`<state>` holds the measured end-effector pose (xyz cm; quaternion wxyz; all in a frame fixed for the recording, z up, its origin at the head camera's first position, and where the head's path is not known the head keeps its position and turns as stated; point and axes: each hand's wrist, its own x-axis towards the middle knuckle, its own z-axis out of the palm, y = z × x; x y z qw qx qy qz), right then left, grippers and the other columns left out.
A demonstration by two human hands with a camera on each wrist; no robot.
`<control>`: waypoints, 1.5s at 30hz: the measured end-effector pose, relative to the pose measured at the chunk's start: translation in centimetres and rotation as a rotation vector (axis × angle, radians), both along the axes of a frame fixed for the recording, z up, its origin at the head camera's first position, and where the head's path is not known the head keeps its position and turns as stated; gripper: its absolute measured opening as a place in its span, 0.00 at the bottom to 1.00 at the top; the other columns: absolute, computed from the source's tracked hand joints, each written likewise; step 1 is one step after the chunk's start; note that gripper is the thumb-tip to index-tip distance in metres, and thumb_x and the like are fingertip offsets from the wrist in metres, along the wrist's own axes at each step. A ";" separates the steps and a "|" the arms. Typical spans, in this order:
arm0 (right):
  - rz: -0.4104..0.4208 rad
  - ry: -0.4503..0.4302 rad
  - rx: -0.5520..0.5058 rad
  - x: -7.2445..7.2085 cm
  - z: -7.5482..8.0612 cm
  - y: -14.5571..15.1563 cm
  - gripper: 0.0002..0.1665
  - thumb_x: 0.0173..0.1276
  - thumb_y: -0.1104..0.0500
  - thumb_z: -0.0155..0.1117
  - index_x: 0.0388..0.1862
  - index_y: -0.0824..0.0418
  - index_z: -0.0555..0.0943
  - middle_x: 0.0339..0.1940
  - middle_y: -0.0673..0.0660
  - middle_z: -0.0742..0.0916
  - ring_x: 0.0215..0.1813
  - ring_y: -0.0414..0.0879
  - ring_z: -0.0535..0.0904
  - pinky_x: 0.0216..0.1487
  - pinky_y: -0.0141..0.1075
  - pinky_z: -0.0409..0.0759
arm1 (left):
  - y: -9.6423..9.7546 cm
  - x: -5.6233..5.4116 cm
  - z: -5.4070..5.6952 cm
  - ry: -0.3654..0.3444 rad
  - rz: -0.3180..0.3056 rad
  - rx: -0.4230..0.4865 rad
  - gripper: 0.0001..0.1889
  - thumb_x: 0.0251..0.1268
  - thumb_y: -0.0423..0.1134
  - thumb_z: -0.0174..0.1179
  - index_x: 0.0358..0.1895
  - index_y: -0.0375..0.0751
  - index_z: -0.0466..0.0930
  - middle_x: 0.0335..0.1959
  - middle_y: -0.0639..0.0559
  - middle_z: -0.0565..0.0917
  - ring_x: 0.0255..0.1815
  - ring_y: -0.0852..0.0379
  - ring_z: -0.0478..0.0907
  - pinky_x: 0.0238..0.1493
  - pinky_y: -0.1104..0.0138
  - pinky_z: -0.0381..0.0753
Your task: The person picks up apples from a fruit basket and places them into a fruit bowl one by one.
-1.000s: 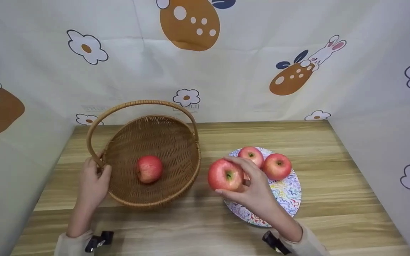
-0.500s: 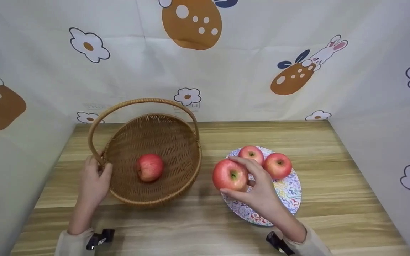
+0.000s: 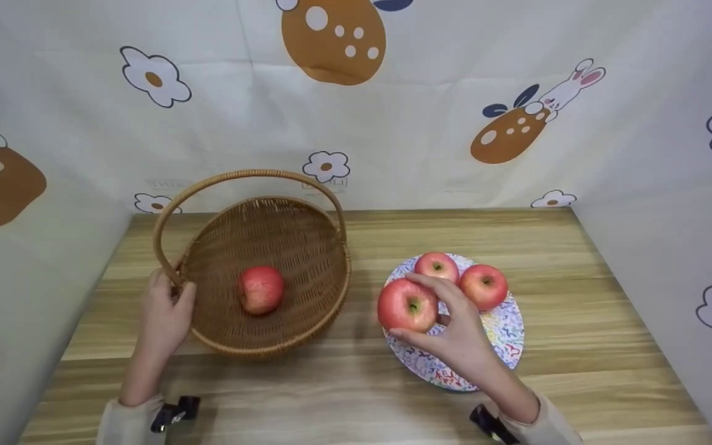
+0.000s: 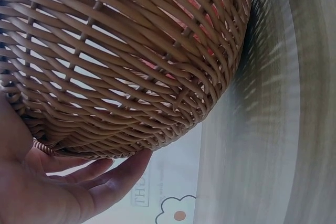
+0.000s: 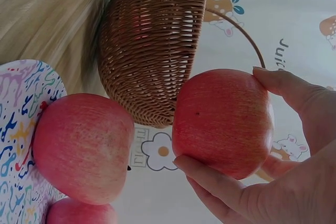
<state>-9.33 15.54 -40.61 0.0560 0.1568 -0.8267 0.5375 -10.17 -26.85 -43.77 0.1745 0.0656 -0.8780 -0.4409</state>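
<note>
In the head view a woven wicker basket (image 3: 306, 253) with an arched handle stands on the left, tipped so its inside shows. One red apple (image 3: 261, 290) lies in it. My left hand (image 3: 166, 315) grips the basket's left rim where the handle joins; its fingers (image 4: 123, 179) curl against the weave in the left wrist view. My right hand (image 3: 461, 337) holds another apple (image 3: 402, 306) between thumb and fingers, above the left side of a colourfully speckled plate (image 3: 507, 340). That plate bears two apples, one at the back (image 3: 435, 264) and one at right (image 3: 484, 287).
The wooden table (image 3: 343, 395) carries both basket and plate, with a strip of bare wood between them. Patterned cloth walls (image 3: 418, 136) enclose the table at the back and both sides. A dark strap (image 3: 175, 414) sits at the left wrist.
The right hand has moved right with its apple, away from the basket and further over the plate. The left hand keeps its grip, and the basket stays in place.
</note>
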 end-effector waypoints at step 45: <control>-0.133 -0.083 0.010 0.1 -0.6 4.3 0.45 0.51 0.64 0.88 0.69 0.63 0.80 0.66 0.63 0.82 0.62 0.59 0.81 0.50 0.40 0.88 | 0.1 -0.1 0.1 -0.015 0.017 0.019 0.27 0.74 0.27 0.48 0.74 0.18 0.66 0.64 0.23 0.73 0.56 0.38 0.73 0.48 0.77 0.68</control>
